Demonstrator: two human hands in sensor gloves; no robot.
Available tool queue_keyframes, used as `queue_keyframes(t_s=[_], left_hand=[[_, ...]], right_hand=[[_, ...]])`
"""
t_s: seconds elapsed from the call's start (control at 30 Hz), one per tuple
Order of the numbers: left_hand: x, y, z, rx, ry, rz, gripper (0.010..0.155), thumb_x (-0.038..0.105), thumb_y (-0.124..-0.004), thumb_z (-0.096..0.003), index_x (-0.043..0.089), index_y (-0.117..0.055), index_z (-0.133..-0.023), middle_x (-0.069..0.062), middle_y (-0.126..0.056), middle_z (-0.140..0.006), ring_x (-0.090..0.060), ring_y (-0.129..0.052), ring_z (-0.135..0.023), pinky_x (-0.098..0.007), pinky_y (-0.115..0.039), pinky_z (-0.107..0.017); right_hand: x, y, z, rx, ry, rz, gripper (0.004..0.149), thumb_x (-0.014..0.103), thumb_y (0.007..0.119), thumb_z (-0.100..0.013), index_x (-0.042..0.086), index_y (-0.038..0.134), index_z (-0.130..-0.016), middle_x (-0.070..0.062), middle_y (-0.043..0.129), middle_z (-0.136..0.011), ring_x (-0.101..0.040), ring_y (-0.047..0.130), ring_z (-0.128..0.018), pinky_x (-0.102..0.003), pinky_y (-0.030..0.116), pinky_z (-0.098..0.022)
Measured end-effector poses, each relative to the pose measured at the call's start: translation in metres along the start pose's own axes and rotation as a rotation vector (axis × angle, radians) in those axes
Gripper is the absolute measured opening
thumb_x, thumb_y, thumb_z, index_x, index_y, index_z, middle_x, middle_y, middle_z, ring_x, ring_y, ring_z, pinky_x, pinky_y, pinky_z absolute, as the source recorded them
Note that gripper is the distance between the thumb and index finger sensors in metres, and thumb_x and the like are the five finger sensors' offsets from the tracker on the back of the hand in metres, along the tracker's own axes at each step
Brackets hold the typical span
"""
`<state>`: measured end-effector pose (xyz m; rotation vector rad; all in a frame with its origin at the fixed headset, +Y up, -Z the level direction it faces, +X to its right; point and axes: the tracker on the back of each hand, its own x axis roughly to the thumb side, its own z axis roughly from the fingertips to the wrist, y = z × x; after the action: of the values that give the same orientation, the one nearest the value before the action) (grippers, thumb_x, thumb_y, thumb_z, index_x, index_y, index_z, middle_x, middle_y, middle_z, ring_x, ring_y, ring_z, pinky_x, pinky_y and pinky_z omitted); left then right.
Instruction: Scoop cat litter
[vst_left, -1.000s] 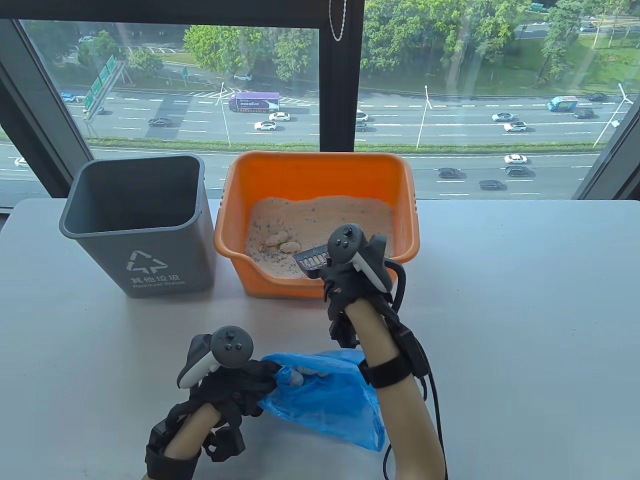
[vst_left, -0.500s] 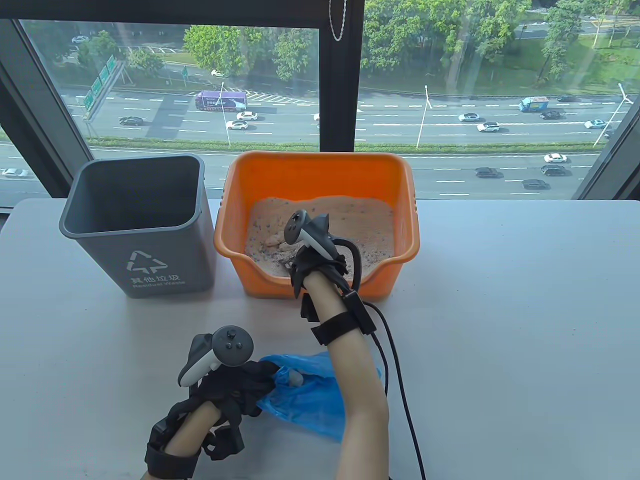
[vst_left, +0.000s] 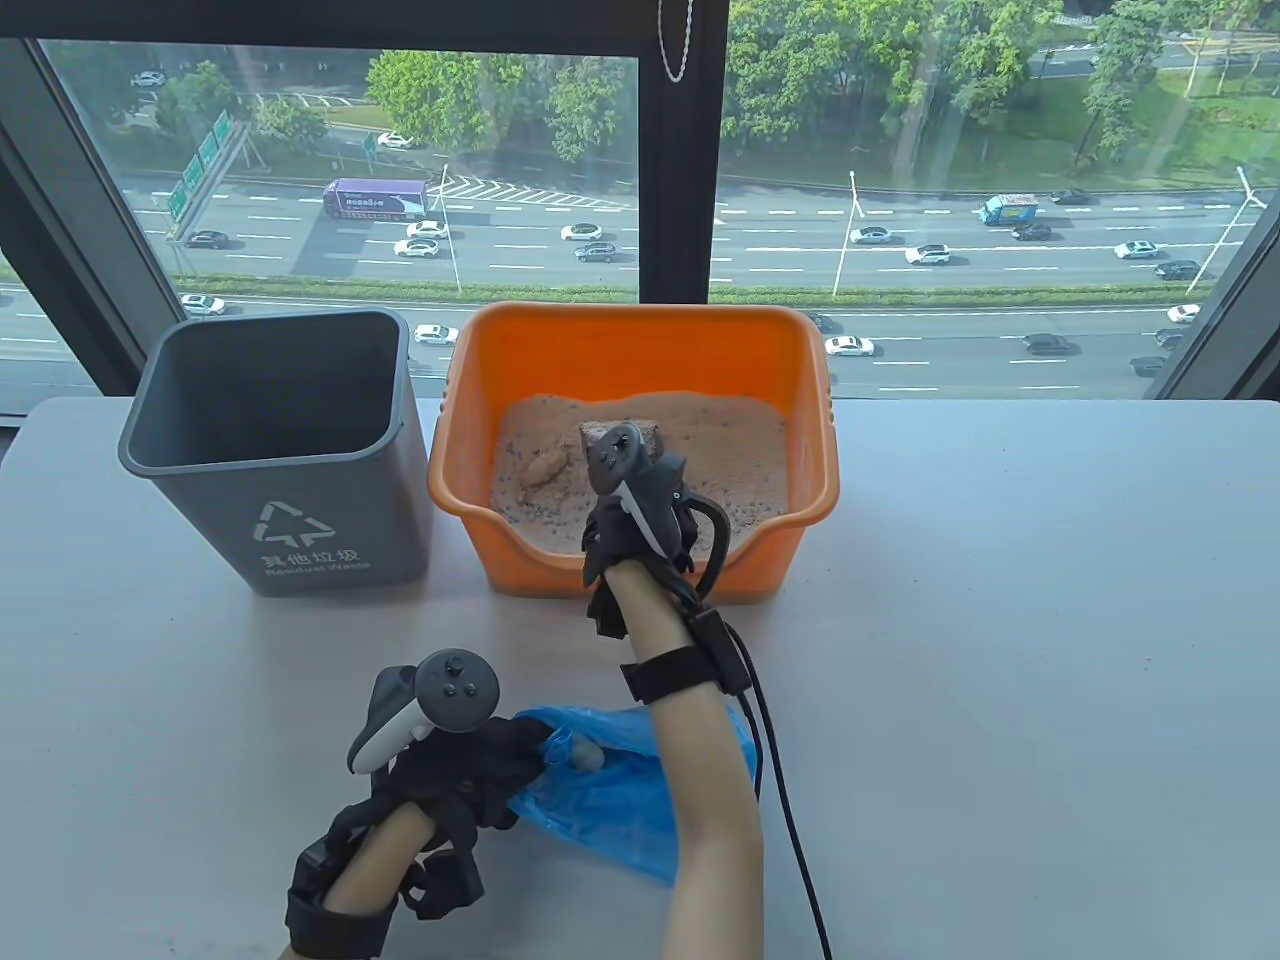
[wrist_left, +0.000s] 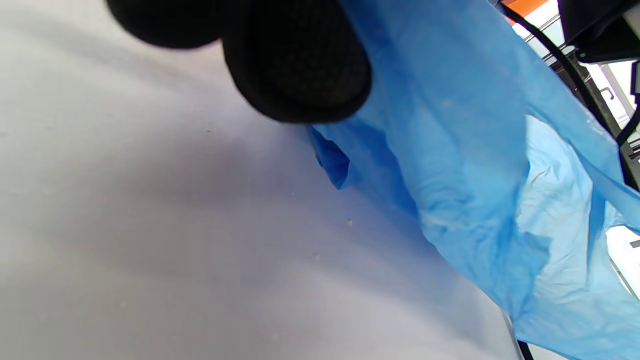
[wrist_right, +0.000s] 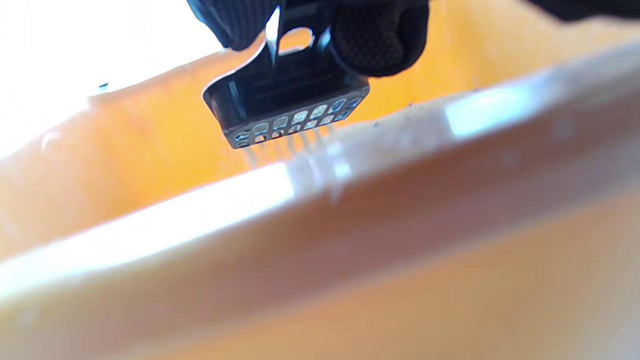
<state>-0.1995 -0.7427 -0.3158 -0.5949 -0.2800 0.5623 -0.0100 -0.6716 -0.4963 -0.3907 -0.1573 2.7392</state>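
Observation:
An orange litter box (vst_left: 640, 345) holds sandy litter (vst_left: 720, 455) with a tan clump (vst_left: 545, 468) at its left. My right hand (vst_left: 635, 530) grips a black slotted scoop (wrist_right: 287, 102) raised above the litter; in the table view its loaded head (vst_left: 612, 434) shows behind the tracker. In the right wrist view litter grains stream down through the slots. My left hand (vst_left: 470, 765) pinches the rim of a blue plastic bag (vst_left: 610, 795) on the table near the front; the bag also shows in the left wrist view (wrist_left: 475, 165).
A grey waste bin (vst_left: 275, 450) stands open to the left of the litter box. The white table (vst_left: 1000, 650) ends at a large window behind. A black cable (vst_left: 785, 790) trails from my right forearm.
My right hand moved left into the box, dug the scoop under the clumps, then lifted it loaded. One clump is left on the litter. My left hand stayed on the bag.

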Motion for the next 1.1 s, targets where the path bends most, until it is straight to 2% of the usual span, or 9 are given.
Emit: queue_keyframes(t_s=[0.1, 0.2, 0.3, 0.4, 0.5, 0.6, 0.67, 0.8, 1.1], left_hand=[[0.001, -0.001, 0.000, 0.001, -0.004, -0.005, 0.042, 0.028, -0.068, -0.0550, 0.030, -0.066, -0.097, -0.018, -0.071, -0.092, -0.011, -0.098, -0.038, -0.027, -0.083, -0.030], [0.001, -0.001, 0.000, 0.002, -0.006, -0.009, 0.042, 0.028, -0.068, -0.0550, 0.030, -0.065, -0.097, -0.018, -0.071, -0.092, -0.011, -0.098, -0.038, -0.027, -0.083, -0.030], [0.001, -0.001, 0.000, 0.003, -0.006, -0.011, 0.042, 0.028, -0.068, -0.0550, 0.030, -0.065, -0.097, -0.018, -0.071, -0.092, -0.011, -0.098, -0.038, -0.027, -0.083, -0.029], [0.001, -0.002, 0.000, 0.005, -0.008, -0.012, 0.042, 0.028, -0.068, -0.0550, 0.030, -0.065, -0.097, -0.018, -0.071, -0.092, -0.011, -0.098, -0.038, -0.027, -0.083, -0.030], [0.002, -0.002, 0.001, 0.006, -0.012, -0.009, 0.042, 0.028, -0.068, -0.0550, 0.030, -0.066, -0.097, -0.018, -0.071, -0.092, -0.011, -0.098, -0.038, -0.027, -0.083, -0.030], [0.003, -0.001, 0.002, 0.013, -0.019, -0.008, 0.042, 0.028, -0.068, -0.0549, 0.030, -0.066, -0.097, -0.018, -0.071, -0.092, -0.011, -0.098, -0.038, -0.027, -0.083, -0.029], [0.003, -0.001, 0.002, 0.014, -0.021, -0.010, 0.042, 0.028, -0.068, -0.0550, 0.030, -0.066, -0.097, -0.018, -0.071, -0.092, -0.011, -0.098, -0.038, -0.027, -0.083, -0.029], [0.003, -0.001, 0.002, 0.014, -0.024, -0.011, 0.042, 0.028, -0.068, -0.0550, 0.030, -0.066, -0.097, -0.018, -0.071, -0.092, -0.011, -0.098, -0.038, -0.027, -0.083, -0.029], [0.003, -0.003, 0.002, 0.015, -0.016, -0.007, 0.042, 0.028, -0.068, -0.0549, 0.030, -0.066, -0.097, -0.018, -0.071, -0.092, -0.011, -0.098, -0.037, -0.027, -0.083, -0.029]], right_hand=[[-0.004, -0.006, 0.003, 0.026, -0.108, 0.020, 0.063, 0.037, 0.070, -0.045, 0.000, 0.056, -0.094, -0.022, 0.076, -0.071, -0.001, 0.077, -0.014, -0.032, 0.079, -0.015], [-0.008, -0.014, 0.008, -0.104, -0.097, -0.016, 0.063, 0.036, 0.072, -0.045, -0.002, 0.058, -0.093, -0.023, 0.077, -0.069, -0.003, 0.077, -0.013, -0.032, 0.079, -0.013], [-0.009, -0.016, 0.009, 0.001, -0.127, -0.010, 0.063, 0.037, 0.071, -0.045, 0.000, 0.058, -0.094, -0.022, 0.077, -0.070, -0.001, 0.077, -0.014, -0.030, 0.079, -0.013], [-0.012, -0.022, 0.015, -0.142, -0.085, -0.042, 0.063, 0.036, 0.072, -0.045, -0.001, 0.058, -0.093, -0.023, 0.077, -0.070, -0.002, 0.077, -0.013, -0.031, 0.079, -0.013], [-0.015, -0.024, 0.016, -0.001, -0.124, -0.088, 0.062, 0.037, 0.072, -0.045, 0.000, 0.058, -0.094, -0.022, 0.077, -0.070, -0.002, 0.078, -0.014, -0.030, 0.079, -0.014], [-0.020, -0.032, 0.022, -0.134, -0.115, -0.075, 0.063, 0.036, 0.073, -0.044, -0.001, 0.059, -0.093, -0.023, 0.078, -0.069, -0.002, 0.078, -0.012, -0.031, 0.079, -0.012], [-0.024, -0.036, 0.024, -0.057, -0.155, -0.037, 0.062, 0.037, 0.072, -0.045, 0.000, 0.059, -0.093, -0.022, 0.078, -0.069, -0.001, 0.078, -0.012, -0.030, 0.079, -0.012], [-0.034, -0.049, 0.035, -0.116, -0.176, -0.051, 0.062, 0.036, 0.073, -0.044, -0.001, 0.060, -0.093, -0.023, 0.078, -0.068, -0.002, 0.078, -0.012, -0.031, 0.079, -0.012], [-0.056, -0.090, 0.078, -0.003, -0.292, -0.108, 0.062, 0.036, 0.074, -0.045, -0.001, 0.061, -0.093, -0.024, 0.078, -0.069, -0.003, 0.078, -0.013, -0.032, 0.079, -0.013]])
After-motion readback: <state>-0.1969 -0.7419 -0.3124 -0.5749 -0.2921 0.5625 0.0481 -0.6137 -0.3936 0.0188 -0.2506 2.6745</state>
